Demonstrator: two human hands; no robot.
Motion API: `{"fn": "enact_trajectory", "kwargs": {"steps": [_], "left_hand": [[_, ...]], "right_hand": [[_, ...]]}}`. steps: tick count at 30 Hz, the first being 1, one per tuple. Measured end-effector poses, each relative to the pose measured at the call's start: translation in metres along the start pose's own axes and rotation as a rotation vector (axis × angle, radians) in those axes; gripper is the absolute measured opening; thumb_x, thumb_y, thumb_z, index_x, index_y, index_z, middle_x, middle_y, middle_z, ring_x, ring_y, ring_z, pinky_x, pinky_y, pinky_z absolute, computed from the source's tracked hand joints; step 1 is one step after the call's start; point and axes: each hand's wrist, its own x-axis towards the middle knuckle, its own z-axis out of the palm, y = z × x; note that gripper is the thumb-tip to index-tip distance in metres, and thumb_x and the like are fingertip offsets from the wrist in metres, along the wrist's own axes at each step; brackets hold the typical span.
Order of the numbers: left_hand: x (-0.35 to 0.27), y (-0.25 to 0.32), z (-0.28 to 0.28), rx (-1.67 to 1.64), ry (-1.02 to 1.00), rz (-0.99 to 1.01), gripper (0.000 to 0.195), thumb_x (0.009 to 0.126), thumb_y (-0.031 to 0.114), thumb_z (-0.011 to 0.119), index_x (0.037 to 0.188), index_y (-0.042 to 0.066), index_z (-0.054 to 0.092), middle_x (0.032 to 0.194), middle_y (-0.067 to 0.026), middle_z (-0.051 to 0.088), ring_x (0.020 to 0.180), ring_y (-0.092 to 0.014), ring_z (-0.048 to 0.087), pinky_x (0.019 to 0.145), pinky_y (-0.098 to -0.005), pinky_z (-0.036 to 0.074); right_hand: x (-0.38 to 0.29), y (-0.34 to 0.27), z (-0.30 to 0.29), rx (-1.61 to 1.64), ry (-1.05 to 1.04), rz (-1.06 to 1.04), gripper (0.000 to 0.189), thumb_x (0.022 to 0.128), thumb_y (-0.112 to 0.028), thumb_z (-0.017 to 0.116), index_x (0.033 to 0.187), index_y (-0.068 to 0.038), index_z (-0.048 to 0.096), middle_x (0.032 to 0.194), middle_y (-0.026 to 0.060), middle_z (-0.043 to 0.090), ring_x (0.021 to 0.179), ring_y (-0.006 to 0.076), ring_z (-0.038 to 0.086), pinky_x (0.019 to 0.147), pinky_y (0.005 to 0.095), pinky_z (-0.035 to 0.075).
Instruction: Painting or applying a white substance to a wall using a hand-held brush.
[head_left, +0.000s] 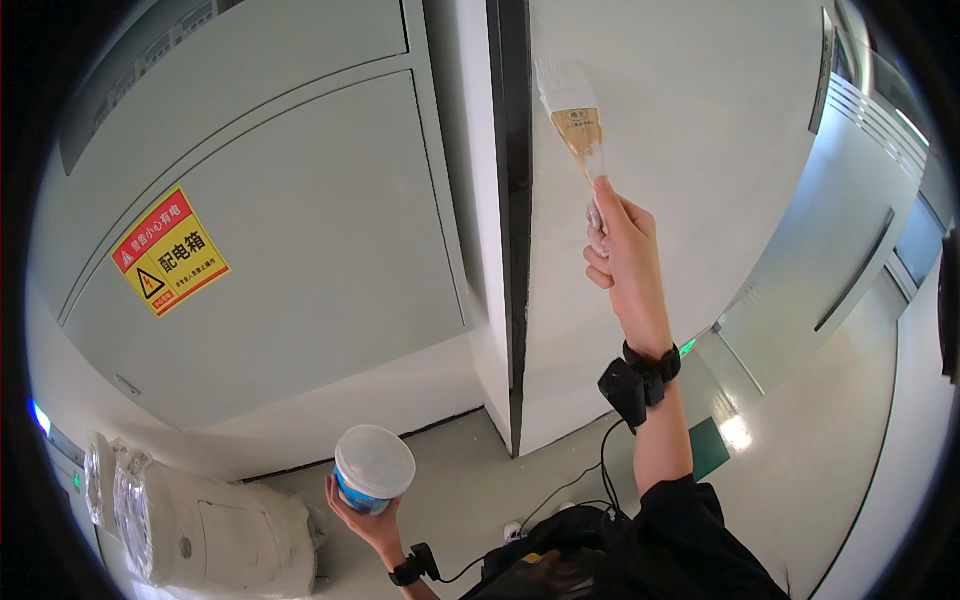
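My right hand (626, 240) is raised in front of a white wall (675, 112) and grips a flat paintbrush (579, 131) by its handle. White paint smears the lower part of the wooden handle, and white also shows on my fingers. The brush's pale bristles point up and lie against or very close to the wall, just right of a dark vertical strip (516, 225). Lower down, my left hand (375, 529) supports a plastic tub (367, 491) with a blue label from beneath and the side. A whitish round top faces up; whether it is a lid, I cannot tell.
A grey electrical cabinet door (315, 247) with a yellow and red warning sign (171, 251) fills the left. Below it stands a plastic-wrapped white appliance (240, 536). Black cables (609, 457) run from my wrist devices. A glass door (825, 247) and a green floor patch (709, 448) are at right.
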Motion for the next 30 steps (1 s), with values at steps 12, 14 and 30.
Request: {"fn": "enact_trajectory", "kwargs": {"steps": [12,14,30], "left_hand": [[-0.006,-0.003,-0.004,0.027,-0.014,-0.036,0.107,0.046,0.009,0.093,0.141,0.01,0.044,0.142,-0.0141,0.048,0.131,-0.037,0.045,0.11,-0.0519,0.036],[-0.005,0.0,-0.006,0.045,-0.02,-0.027,0.107,0.046,0.009,0.093,0.141,0.01,0.044,0.142,-0.0138,0.047,0.131,-0.036,0.045,0.11,-0.0518,0.036],[-0.009,0.02,-0.011,0.059,0.0,-0.049,0.106,0.048,0.008,0.092,0.142,0.011,0.043,0.144,-0.0132,0.046,0.134,-0.035,0.043,0.112,-0.0501,0.035]], "right_hand": [[-0.062,0.103,-0.038,-0.022,0.124,0.326,0.052,0.099,-0.049,0.056,0.064,-0.015,0.037,0.054,-0.0092,0.027,0.04,0.0016,0.021,0.039,0.0233,0.012],[-0.078,0.108,-0.052,0.004,0.097,0.433,0.048,0.099,-0.046,0.058,0.067,-0.016,0.039,0.054,-0.0088,0.03,0.04,0.002,0.023,0.038,0.0223,0.012],[-0.057,0.123,-0.04,-0.044,0.086,0.339,0.054,0.099,-0.051,0.056,0.065,-0.015,0.035,0.053,-0.0095,0.026,0.04,0.0017,0.023,0.038,0.0227,0.013]]}}
